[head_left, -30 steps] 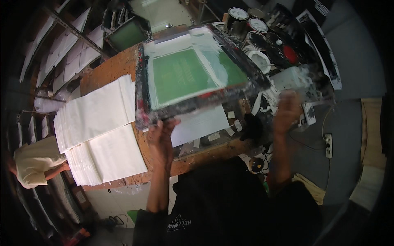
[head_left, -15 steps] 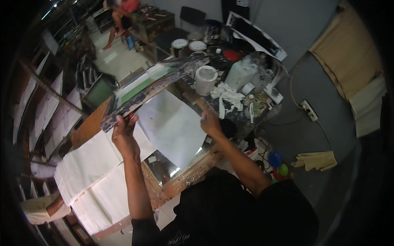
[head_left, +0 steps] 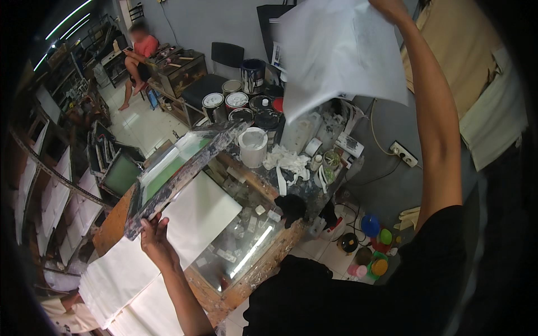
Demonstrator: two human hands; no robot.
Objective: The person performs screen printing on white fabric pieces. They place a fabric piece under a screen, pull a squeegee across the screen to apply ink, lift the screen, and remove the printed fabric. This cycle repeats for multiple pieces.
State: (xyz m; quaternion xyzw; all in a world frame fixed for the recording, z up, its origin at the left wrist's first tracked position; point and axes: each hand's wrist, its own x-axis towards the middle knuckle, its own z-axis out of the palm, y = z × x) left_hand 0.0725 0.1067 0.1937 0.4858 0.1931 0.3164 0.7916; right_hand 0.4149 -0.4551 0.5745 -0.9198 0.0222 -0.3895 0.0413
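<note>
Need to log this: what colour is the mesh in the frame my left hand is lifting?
Green, seen in the head view: the screen frame.

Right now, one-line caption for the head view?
Left hand props the screen-printing frame tilted above the glass table while right hand lifts a white sheet.

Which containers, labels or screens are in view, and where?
Paint cans: round, pale lids, clustered behind the table.
White bucket: round, on the table's far end.
Blue drum: dark, cylindrical, by the back wall.
Printing screen: green mesh in a paint-stained frame, tilted up by the left hand.
White sheet: large and blank-looking, raised by the right hand.
</note>
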